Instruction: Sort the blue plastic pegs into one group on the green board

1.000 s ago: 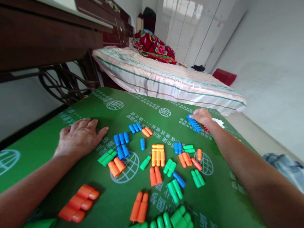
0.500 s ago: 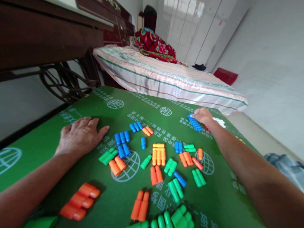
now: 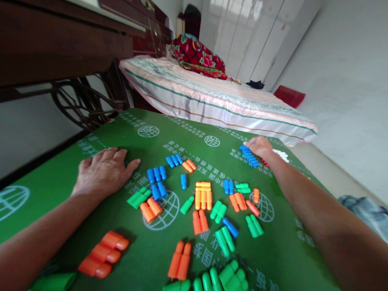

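Observation:
My left hand (image 3: pixel 104 171) lies flat on the green board, fingers stretched and thumb apart, holding nothing. Nearest to it are joined blue bullet-shaped plastic blocks (image 3: pixel 157 174) and a green group (image 3: pixel 138 197). At the far right, my right hand (image 3: pixel 259 146) has its fingers curled in a pinch at the far end of a long row of blue bullet-shaped blocks (image 3: pixel 250 157). Its fingertips touch the blue blocks there; part of the grip is hidden. Red blocks (image 3: pixel 264 162) show beneath the right wrist, and white ones (image 3: pixel 281 155) lie just beyond.
Orange blocks (image 3: pixel 179 260), yellow-orange blocks (image 3: pixel 203 198), green blocks (image 3: pixel 224 241) and a single blue block (image 3: pixel 183 181) are scattered over the green board (image 3: pixel 178 137). A bed (image 3: pixel 212 97) stands against the far edge. Dark wooden furniture (image 3: pixel 60 48) is on the left.
The view has shifted very slightly. Both hands stay in nearly the same places, the right one still at the blue row, and the blocks lie as before.

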Motion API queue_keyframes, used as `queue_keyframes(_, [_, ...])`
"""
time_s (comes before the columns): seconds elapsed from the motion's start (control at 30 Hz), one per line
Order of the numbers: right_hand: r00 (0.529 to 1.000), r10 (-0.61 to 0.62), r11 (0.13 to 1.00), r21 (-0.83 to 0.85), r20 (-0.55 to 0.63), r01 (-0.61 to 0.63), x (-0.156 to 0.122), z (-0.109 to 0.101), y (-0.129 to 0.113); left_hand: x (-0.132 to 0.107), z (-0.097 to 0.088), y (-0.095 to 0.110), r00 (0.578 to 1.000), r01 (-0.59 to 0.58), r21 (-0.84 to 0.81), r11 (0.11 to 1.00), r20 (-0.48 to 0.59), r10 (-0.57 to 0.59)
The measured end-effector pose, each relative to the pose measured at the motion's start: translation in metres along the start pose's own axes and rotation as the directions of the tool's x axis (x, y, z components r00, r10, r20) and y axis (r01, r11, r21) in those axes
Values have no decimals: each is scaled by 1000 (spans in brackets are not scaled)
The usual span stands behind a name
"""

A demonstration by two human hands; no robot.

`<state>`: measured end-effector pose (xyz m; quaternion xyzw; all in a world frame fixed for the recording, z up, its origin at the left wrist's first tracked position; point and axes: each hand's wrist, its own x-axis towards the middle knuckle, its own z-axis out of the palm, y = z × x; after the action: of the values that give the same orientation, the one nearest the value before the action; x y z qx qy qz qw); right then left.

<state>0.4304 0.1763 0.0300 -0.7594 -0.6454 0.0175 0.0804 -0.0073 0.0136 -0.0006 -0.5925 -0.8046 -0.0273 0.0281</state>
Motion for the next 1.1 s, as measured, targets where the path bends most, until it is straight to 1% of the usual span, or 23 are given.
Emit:
queue_keyframes(0.1, [1000,1,1000,-19,-9,-2,1,0,0,1,2,-1,1000,-10,-7,1000,-10,10])
queue_keyframes(0.2, [1000,-2,999,-32,-23,2,0,-4,-1,1,3,-1,1000,-9,-10,1000,-8,8])
queue_keyframes(0.33, [993,-19,998,-62,-115,12,-15,-15,-10,1,3,-2,1000,-7,-9,1000,-6,7])
queue_keyframes(0.37, [991,-47,998,-44,-126,42,-22,-17,-13,1,3,-2,1000,-8,-9,1000,-11,8])
queue_keyframes(0.4, [989,-90,996,-5,-114,90,-30,-19,-16,1,3,-2,1000,-10,-8,1000,-13,10])
queue_keyframes(0.43, [987,-144,988,53,-74,148,-40,-20,-19,1,3,-2,1000,-11,-7,1000,-13,11])
queue_keyframes(0.47, [978,-209,970,121,-11,209,-52,-21,-21,1,3,-2,1000,-9,-5,1000,-9,9])
queue_keyframes(0.5, [957,-281,945,191,68,264,-65,-21,-24,1,3,-2,1000,-6,-6,1000,-6,6])
queue_keyframes(0.57, [888,-411,895,278,206,350,-92,-21,-30,1,2,-1,1000,-10,-11,1000,-6,10])
queue_keyframes(0.63, [836,-479,870,270,268,413,-119,-22,-36,0,2,0,1000,-15,-15,1000,-12,15])
queue_keyframes(0.7, [805,-512,859,203,301,470,-143,-27,-43,0,1,1,1000,-10,-14,1000,-12,10])
queue_keyframes(0.8, [780,-544,835,109,309,539,-175,-37,-52,-1,2,0,1000,-9,-11,1000,-11,9])
queue_keyframes(0.83, [764,-558,823,99,324,560,-185,-40,-53,-1,2,0,1000,-12,-10,1000,-13,12])
queue_keyframes(0.97, [645,-601,758,80,471,648,-217,-44,-54,0,3,-2,1000,-13,-13,1000,-14,13])
queue_keyframes(1.0, [632,-592,754,66,499,653,-223,-44,-54,0,3,-1,1000,-12,-14,1000,-10,12])
queue_keyframes(1.03, [631,-577,758,53,519,650,-227,-43,-53,0,2,-1,1000,-12,-15,1000,-5,12])
queue_keyframes(1.1, [639,-555,774,50,532,631,-233,-41,-51,1,0,0,1000,-7,-17,1000,3,7])
